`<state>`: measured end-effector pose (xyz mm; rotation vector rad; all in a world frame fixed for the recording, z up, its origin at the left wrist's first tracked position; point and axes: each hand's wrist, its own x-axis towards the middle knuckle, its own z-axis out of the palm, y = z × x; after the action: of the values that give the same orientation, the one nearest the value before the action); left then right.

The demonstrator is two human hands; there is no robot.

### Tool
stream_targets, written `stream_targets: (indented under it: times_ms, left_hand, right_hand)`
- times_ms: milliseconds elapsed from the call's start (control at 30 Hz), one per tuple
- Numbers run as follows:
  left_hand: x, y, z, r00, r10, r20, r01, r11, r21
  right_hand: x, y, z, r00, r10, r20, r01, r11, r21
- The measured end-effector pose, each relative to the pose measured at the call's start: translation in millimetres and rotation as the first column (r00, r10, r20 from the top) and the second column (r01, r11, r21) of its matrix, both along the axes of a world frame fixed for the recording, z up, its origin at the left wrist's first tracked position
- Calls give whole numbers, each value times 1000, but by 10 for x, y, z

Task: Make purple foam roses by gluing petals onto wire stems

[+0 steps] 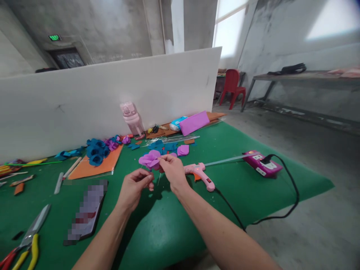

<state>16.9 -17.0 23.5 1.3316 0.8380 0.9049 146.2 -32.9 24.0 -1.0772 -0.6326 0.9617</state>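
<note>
Purple paper flower [150, 159] pinched in right hand [174, 171] grip, left hand [135, 187] grip pinching its wire stem [159, 179]

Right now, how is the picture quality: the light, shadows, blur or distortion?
Head view: daylight from the window is overexposed; the hands, left hand and right hand, cast a soft shadow on the green mat; the purple flower is fairly sharp; the phone is pixelated; wide-angle distortion bends the white board.

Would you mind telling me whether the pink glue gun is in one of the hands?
No, the glue gun lies on the green mat beside the right hand, which pinches the purple flower.
</note>
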Motion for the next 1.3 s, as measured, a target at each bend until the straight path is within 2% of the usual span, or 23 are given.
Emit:
stream_targets:
  times_ms: [167,967,1167,1300]
  left_hand:
    - [-1,1,-7,1000,31,-7,-30,1000,4]
    - [2,-11,18,997,60,-38,-59,998,25]
    - [-3,-4,20,994,94,-54,-90,994,68]
    - [-6,-5,11,989,135,-59,-127,984,125]
  right_hand:
    - [-11,-8,14,996,25,-80,-24,1000,14]
    - [-23,-36,24,989,55,-138,-48,998,49]
    - [-26,-80,38,960,113,-255,-88,990,108]
    - [-44,-82,26,959,132,-253,-103,987,125]
